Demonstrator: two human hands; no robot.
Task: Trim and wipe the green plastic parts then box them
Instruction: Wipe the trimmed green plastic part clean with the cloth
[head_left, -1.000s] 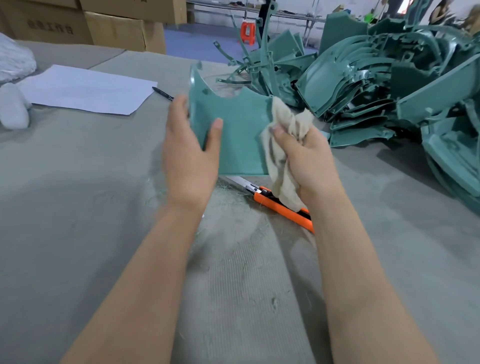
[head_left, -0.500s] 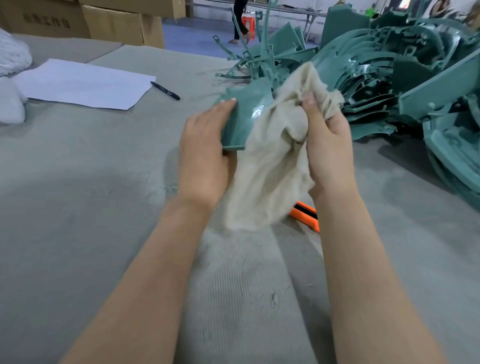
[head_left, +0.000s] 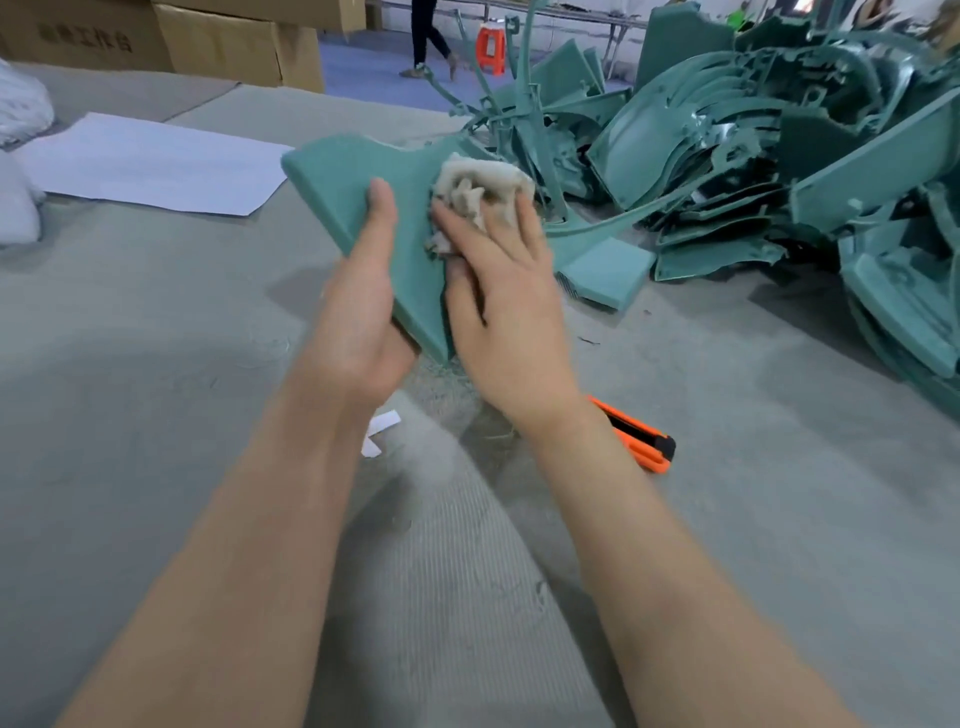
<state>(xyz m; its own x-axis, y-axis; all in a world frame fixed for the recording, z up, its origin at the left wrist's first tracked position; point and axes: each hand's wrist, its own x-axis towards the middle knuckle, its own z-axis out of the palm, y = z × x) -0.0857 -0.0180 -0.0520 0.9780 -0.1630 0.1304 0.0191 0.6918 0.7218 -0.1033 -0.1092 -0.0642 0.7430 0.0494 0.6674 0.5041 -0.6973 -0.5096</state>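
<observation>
Head view: the left hand (head_left: 358, 312) grips the green plastic part (head_left: 358, 171) by its near end. The thumb lies straight along the upper face. The other fingers are hidden under the part, so I cannot tell how they lie. The part is held above the grey table (head_left: 156, 364), tilted, with its wide end pointing up and to the left.

The right hand (head_left: 506, 322) holds a bunched beige cloth (head_left: 480, 189) against the upper face of the part, just beside the left thumb. Two fingers are spread apart over the wad, and the cloth bulges up between them.

An orange utility knife (head_left: 639, 441) lies on the table, partly hidden by the right wrist. A small white scrap (head_left: 379, 431) lies below the left wrist.

A pile of green plastic parts (head_left: 779, 156) fills the right side of the table, well apart from the hands. One flat green piece (head_left: 605, 270) lies at its near edge.

A white paper sheet (head_left: 150, 166) lies at the left. Cardboard boxes (head_left: 234, 47) stand beyond the far left edge of the table.
</observation>
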